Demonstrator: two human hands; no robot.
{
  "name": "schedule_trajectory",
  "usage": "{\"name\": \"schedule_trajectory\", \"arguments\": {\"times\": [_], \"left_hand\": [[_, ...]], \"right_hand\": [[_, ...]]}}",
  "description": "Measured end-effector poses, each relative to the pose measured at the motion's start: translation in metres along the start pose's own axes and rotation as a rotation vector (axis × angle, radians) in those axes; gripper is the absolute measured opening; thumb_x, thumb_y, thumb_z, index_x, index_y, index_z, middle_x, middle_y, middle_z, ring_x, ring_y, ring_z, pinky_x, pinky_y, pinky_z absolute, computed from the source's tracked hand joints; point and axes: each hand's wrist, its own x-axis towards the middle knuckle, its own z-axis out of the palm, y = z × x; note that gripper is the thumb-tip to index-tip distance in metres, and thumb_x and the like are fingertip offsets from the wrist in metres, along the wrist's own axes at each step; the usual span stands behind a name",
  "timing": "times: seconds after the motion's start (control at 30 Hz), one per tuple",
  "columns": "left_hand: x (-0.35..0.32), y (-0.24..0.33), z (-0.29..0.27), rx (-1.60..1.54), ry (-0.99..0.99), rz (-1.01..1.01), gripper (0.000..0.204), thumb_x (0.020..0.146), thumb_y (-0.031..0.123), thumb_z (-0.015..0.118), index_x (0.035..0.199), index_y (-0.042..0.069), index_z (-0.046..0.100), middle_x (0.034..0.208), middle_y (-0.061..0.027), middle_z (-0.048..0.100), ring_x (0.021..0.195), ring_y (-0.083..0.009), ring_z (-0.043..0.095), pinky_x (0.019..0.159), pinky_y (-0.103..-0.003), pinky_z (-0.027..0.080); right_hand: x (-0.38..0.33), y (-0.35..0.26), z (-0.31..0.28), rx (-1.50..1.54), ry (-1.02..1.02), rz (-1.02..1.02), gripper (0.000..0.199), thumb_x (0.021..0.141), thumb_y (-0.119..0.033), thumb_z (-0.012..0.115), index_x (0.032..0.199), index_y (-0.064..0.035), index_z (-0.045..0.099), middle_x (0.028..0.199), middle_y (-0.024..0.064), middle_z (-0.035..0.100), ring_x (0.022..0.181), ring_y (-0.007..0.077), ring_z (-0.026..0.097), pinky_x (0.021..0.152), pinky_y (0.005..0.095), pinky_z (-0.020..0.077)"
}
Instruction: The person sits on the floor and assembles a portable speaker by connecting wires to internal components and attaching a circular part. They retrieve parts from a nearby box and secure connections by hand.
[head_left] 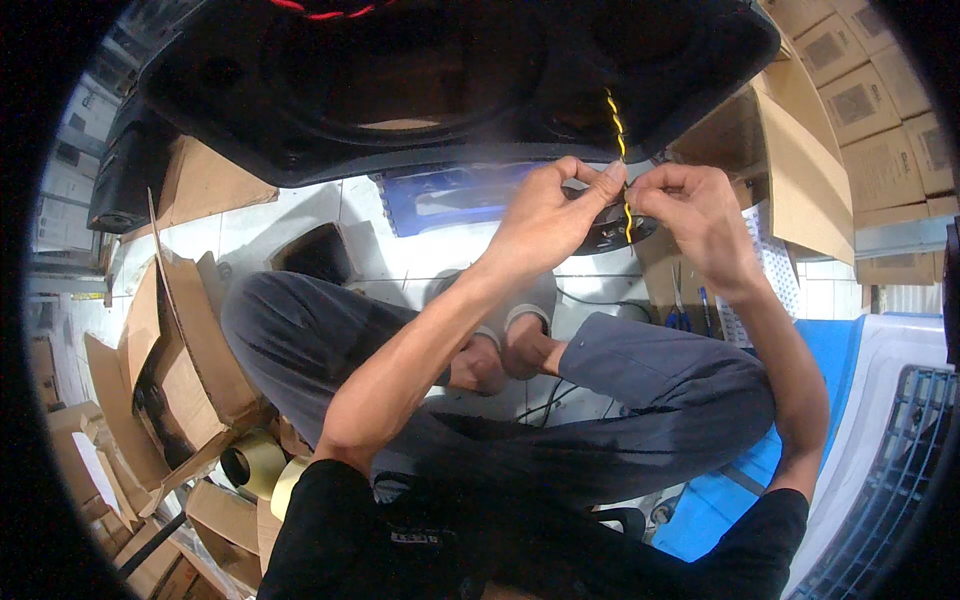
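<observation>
A yellow-and-black twisted wire [616, 122] hangs from a large black cabinet [420, 160] with round openings, which looks like a speaker box. Thumb and finger of my left hand [570, 210] are closed in a pinch on this wire, just below the cabinet's edge. Close beside it, my right hand [695, 210] has its fingertips pinched together at the same wire. The wire's lower end runs down past my fingers over a dark, rounded part [605, 238], partly hidden by my left hand. Whether the wire joins that part I cannot tell.
Red twisted wire [325, 10] shows at the cabinet's top. Blue-handled scissors [678, 312] and a pen [706, 312] lie right of my crossed legs. Open cardboard boxes [205, 345] and tape rolls [252, 462] stand left; stacked cartons [860, 100] at far right. A blue panel [440, 200] lies under the cabinet.
</observation>
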Motion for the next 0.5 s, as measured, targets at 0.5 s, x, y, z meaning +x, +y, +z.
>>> {"name": "schedule_trajectory", "arguments": {"times": [0.5], "left_hand": [[0.003,0.004,-0.005,0.071,-0.042,0.055,0.068,0.104,0.054,0.05,0.12,-0.01,0.066,0.102,-0.0142,0.071,0.094,-0.0158,0.058,0.083,-0.035,0.048]], "right_hand": [[-0.001,-0.01,0.004,-0.059,0.015,0.002,0.024,0.091,-0.02,0.067,0.094,0.0036,0.071,0.086,0.0017,0.068,0.082,0.0065,0.059,0.076,0.023,0.0463]]}}
